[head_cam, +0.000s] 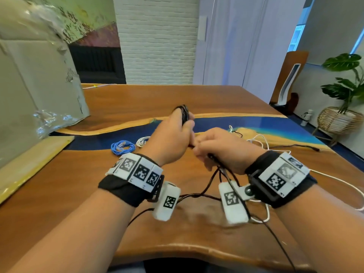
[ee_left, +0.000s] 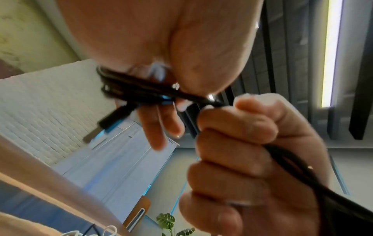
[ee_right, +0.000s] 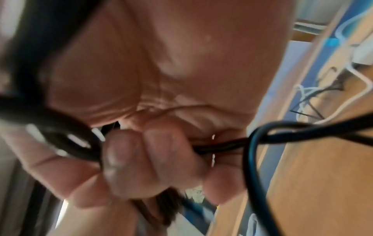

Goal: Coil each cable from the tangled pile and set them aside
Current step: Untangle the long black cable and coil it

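Both hands grip one thin black cable [head_cam: 184,115] above the wooden tabletop [head_cam: 197,99]: left hand [head_cam: 171,138] clutches its coil, right hand [head_cam: 218,148] its strand; only the left wrist view shows the dangling USB plug [ee_left: 109,123]

From my feed this reads as an office lounge or meeting rm, not a workshop; I see a big live-edge wooden table [head_cam: 216,99] w/ a blue resin river [head_cam: 246,123] through it; white painted brick wall [head_cam: 157,36] and pale curtains [head_cam: 226,46] behind. A monstera plant [head_cam: 346,79] in a wicker basket stand [head_cam: 336,120] sits far right by a window; dark sofa [head_cam: 98,64] at back left; a cardboard box [head_cam: 35,79] w/ plastic wrap sits on the table's left, so a bit lived-in.
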The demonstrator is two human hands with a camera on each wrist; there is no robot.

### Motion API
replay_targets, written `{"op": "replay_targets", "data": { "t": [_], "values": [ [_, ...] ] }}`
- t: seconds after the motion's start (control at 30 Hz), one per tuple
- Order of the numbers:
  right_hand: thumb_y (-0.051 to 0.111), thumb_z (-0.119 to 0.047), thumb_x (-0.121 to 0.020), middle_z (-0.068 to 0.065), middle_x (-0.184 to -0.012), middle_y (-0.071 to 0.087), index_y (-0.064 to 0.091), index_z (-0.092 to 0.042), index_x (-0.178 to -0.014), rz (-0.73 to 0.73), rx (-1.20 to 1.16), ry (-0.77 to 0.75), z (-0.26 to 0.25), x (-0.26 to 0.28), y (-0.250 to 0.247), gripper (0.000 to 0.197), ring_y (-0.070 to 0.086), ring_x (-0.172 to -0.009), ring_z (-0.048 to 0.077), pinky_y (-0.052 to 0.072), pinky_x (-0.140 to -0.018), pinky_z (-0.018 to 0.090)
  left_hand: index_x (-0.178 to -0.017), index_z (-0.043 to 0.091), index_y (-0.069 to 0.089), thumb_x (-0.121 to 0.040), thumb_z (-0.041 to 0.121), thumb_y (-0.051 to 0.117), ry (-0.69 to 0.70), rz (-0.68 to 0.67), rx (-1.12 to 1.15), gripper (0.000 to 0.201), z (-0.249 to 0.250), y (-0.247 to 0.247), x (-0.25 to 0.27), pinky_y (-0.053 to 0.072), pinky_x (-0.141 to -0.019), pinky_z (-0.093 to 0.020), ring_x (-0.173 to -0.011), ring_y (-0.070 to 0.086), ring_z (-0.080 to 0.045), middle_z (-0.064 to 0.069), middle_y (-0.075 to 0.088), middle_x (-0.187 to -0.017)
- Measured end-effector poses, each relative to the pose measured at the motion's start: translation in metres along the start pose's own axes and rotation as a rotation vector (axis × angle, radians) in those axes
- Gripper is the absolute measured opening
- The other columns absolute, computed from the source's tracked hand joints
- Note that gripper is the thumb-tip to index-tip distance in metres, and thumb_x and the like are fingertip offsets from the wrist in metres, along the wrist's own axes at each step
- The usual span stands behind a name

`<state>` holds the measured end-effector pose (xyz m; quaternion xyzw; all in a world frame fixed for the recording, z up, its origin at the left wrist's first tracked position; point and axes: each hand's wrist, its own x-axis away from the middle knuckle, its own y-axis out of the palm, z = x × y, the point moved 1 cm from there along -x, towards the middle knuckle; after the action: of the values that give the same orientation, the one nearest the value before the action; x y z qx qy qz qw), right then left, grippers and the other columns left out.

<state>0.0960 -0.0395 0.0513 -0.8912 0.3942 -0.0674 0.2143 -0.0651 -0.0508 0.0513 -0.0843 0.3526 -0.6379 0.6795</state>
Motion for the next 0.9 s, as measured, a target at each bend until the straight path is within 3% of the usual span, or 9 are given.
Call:
{"op": "replay_targets", "data": {
  "t": [0.13, 0.23, 0.3, 0.37, 0.47, 0.63, 0.7, 0.8, 0.9],
  "values": [
    [0.064, -0.019, -0.081, 0.011, -0.061, 0.05, 0.06, -0.01, -0.058, 0.049, -0.11, 0.007, 0.01, 0.005, -0.019, 0.026, 0.038, -0.055, 0.028, 0.033, -0.056, 0.035, -0.09, 0.009, 0.06, -0.108, 0.036, 0.041, -0.055, -0.346, -0.12, 0.038, 0.011, -0.008, 0.012, 0.052, -0.062, -0.05, -0.052, 0.055, -0.025, -0.004, 0.056, -0.058],
    [0.075, -0.025, -0.09, 0.012, -0.067, 0.061, 0.072, -0.014, -0.066, 0.039, 0.024, -0.025, 0.007, 0.008, -0.026, 0.026, 0.047, -0.07, 0.038, 0.039, -0.067, 0.042, -0.087, 0.005, 0.066, -0.107, 0.046, 0.042, -0.149, -0.485, 0.101, 0.051, 0.007, -0.013, 0.015, 0.041, -0.052, -0.033, -0.047, 0.035, -0.017, 0.0, 0.039, -0.053],
    [0.08, -0.025, -0.087, 0.005, -0.07, 0.065, 0.076, -0.013, -0.073, 0.071, 0.145, -0.02, 0.002, 0.006, -0.031, 0.018, 0.056, -0.075, 0.025, 0.046, -0.076, 0.041, -0.082, 0.007, 0.061, -0.104, 0.045, 0.054, -0.163, -0.473, 0.201, 0.045, 0.001, -0.016, 0.016, 0.037, -0.052, -0.026, -0.047, 0.031, -0.015, -0.001, 0.036, -0.056],
    [0.078, -0.025, -0.088, 0.007, -0.078, 0.069, 0.077, -0.009, -0.082, 0.076, 0.229, -0.003, -0.001, 0.001, -0.036, 0.017, 0.061, -0.078, 0.016, 0.048, -0.081, 0.039, -0.077, 0.012, 0.056, -0.102, 0.041, 0.06, -0.115, -0.422, 0.157, 0.038, -0.005, -0.016, 0.016, 0.038, -0.055, -0.029, -0.047, 0.037, -0.014, -0.001, 0.042, -0.057],
    [0.06, -0.018, -0.093, 0.006, -0.071, 0.062, 0.067, -0.006, -0.076, 0.231, 0.114, -0.032, -0.002, -0.009, -0.039, 0.022, 0.057, -0.071, 0.02, 0.047, -0.075, 0.042, -0.075, 0.018, 0.057, -0.102, 0.041, 0.057, -0.059, -0.363, 0.041, 0.036, -0.006, -0.012, 0.018, 0.039, -0.059, -0.03, -0.049, 0.046, -0.011, -0.001, 0.052, -0.059],
    [0.056, -0.034, -0.098, 0.011, -0.059, 0.046, 0.058, -0.008, -0.06, 0.786, 0.055, -0.162, -0.001, -0.025, -0.05, 0.046, 0.045, -0.056, 0.022, 0.047, -0.063, 0.043, -0.077, 0.021, 0.057, -0.102, 0.044, 0.056, -0.024, -0.456, 0.006, 0.034, 0.004, -0.001, 0.027, 0.044, -0.06, -0.032, -0.054, 0.05, -0.013, 0.001, 0.054, -0.06],
    [0.056, -0.036, -0.098, 0.01, -0.056, 0.047, 0.057, -0.01, -0.056, 0.87, 0.061, -0.183, 0.001, -0.028, -0.058, 0.049, 0.046, -0.056, 0.024, 0.051, -0.066, 0.048, -0.08, 0.021, 0.06, -0.101, 0.047, 0.056, -0.026, -0.512, -0.095, 0.033, 0.006, 0.0, 0.029, 0.046, -0.057, -0.029, -0.054, 0.052, -0.012, 0.004, 0.056, -0.059],
    [0.056, -0.033, -0.098, 0.002, -0.051, 0.046, 0.054, -0.013, -0.054, 0.931, 0.062, -0.199, 0.005, -0.03, -0.07, 0.049, 0.044, -0.054, 0.023, 0.046, -0.06, 0.042, -0.082, 0.022, 0.062, -0.1, 0.049, 0.057, -0.057, -0.55, -0.193, 0.033, 0.005, -0.002, 0.03, 0.048, -0.052, -0.026, -0.051, 0.052, -0.009, 0.006, 0.054, -0.058],
    [0.055, -0.035, -0.094, 0.004, -0.052, 0.042, 0.05, 0.0, -0.059, 1.016, 0.041, -0.222, 0.006, -0.034, -0.082, 0.05, 0.041, -0.053, 0.024, 0.039, -0.057, 0.038, -0.088, 0.018, 0.067, -0.1, 0.051, 0.056, -0.051, -0.478, -0.299, 0.036, 0.004, 0.002, 0.03, 0.043, -0.05, -0.025, -0.051, 0.05, -0.009, 0.002, 0.057, -0.063]
  ]
}}
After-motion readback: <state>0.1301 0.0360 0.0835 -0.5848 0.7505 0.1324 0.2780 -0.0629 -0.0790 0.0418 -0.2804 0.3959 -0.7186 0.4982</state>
